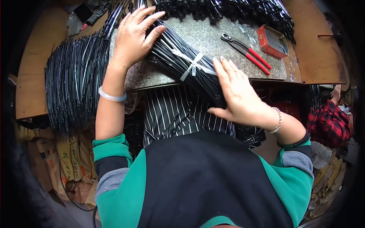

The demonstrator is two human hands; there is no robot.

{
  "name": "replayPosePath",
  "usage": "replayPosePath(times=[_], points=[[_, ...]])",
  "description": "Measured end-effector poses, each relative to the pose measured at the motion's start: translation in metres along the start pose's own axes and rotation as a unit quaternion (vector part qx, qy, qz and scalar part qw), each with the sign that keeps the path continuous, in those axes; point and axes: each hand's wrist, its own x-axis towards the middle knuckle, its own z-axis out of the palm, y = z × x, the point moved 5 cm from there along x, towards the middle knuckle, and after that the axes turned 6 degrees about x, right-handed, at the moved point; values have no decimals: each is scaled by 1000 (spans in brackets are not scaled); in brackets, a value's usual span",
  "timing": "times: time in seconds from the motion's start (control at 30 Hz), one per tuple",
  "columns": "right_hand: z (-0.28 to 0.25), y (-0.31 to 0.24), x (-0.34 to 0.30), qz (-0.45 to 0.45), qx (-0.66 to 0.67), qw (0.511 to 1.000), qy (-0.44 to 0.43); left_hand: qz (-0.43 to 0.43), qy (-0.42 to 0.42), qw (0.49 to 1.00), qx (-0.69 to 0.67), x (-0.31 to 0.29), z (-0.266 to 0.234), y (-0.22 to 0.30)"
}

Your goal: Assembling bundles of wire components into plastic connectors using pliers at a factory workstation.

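A tight bundle of thin black rods [178, 60], tied round its middle with a white strip [193, 65], lies slantwise on a speckled stone slab [213, 41]. My left hand [133, 36] rests flat on the bundle's far end, fingers spread. My right hand [235, 91] presses against the bundle's near end at the slab's front edge, thumb underneath, fingers straight. A pale bangle circles my left wrist, and a beaded bracelet my right.
Red-handled pincers [247, 53] and a small red tin [272, 41] lie on the slab's right side. A loose spread of black rods [74, 79] hangs over the wooden table on the left; more black parts [228, 11] line the far edge. A person in red plaid [329, 123] sits right.
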Motion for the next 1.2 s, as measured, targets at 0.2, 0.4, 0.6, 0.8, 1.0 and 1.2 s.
replayPosePath(times=[0.2,0.4,0.6,0.8,1.0,1.2], points=[[-11,67,23,-23,209,969,-130,-126,0,989,-75,-26,24,-1],[-6,62,24,-79,217,967,-109,-154,157,973,-74,-40,7,3],[-21,49,29,-99,309,937,-131,-428,3,576,-696,-133,5,131],[-21,23,-1,21,385,903,-189,-353,-37,298,-886,-132,20,187],[-23,-25,-20,-134,246,911,-301,-296,-202,252,-899,-162,-29,201],[17,-95,44,-204,202,850,-441,-293,-98,6,-951,-211,-69,196]])
